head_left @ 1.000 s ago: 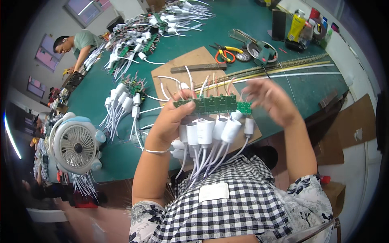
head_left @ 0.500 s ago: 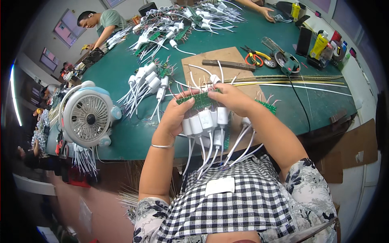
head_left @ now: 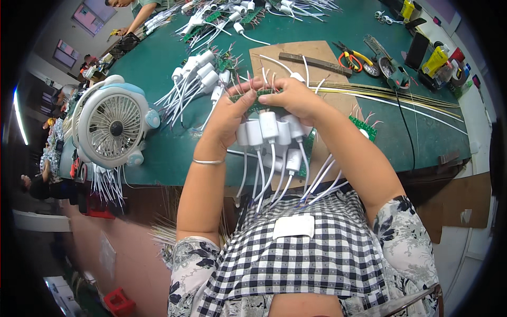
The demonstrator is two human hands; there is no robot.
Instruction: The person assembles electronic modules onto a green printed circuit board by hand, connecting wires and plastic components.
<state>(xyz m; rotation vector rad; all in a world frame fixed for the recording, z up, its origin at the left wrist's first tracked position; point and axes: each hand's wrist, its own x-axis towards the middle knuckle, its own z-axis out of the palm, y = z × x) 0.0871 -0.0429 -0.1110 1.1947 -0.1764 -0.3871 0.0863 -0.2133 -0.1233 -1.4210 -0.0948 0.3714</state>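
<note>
A green circuit board strip (head_left: 259, 100) spans both my hands, with thin wires standing up from its far edge. My left hand (head_left: 227, 117) grips its left end, thumb across the top. My right hand (head_left: 294, 100) pinches the right end the same way. Several white cylindrical housings (head_left: 268, 125) hang from the near side of the strip, their white cables trailing toward my checkered apron. Beneath them lies a brown board (head_left: 328, 119). Beside my right forearm is another green circuit board (head_left: 364, 128) with wires sticking up.
Left of my hands lies a bunch of white housings with cables (head_left: 203, 71); a fan (head_left: 113, 127) stands farther left. Ahead are a dark metal bar (head_left: 314, 64), pliers (head_left: 351, 59), long thin rods (head_left: 385, 95) and a yellow bottle (head_left: 435, 61). A co-worker's arm (head_left: 138, 20) shows at far left.
The view has shifted, so the table sits higher in it. The strip has tipped and shows less of its face. A co-worker's hand at the far right has left the view.
</note>
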